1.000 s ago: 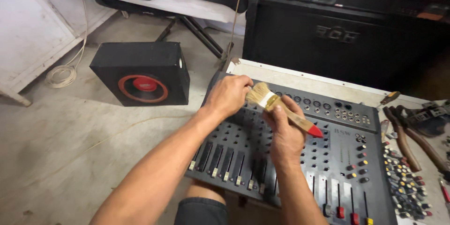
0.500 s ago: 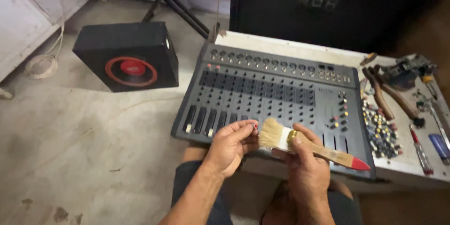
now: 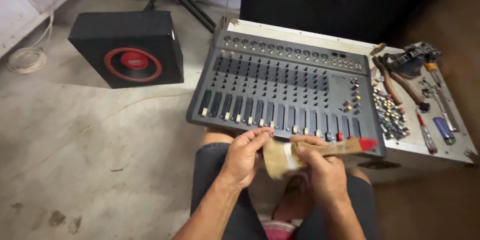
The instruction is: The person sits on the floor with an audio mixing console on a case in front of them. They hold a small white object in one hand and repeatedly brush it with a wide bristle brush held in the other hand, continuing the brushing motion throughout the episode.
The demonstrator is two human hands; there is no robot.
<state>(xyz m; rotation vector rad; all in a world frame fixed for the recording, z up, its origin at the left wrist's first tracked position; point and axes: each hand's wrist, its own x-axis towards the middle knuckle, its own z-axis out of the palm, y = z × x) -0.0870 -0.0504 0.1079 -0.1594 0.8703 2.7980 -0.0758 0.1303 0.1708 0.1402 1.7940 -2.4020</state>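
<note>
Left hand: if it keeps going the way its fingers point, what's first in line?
The left hand points right, toward the bristles of the paintbrush held in the right hand. Its fingertips look already at the bristles, so the brush comes first; depth is unclear.

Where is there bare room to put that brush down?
Bare concrete floor lies left of the mixer, below the black speaker box. The white tabletop right of the mixer is crowded with pliers, screwdrivers and small knobs.
</note>
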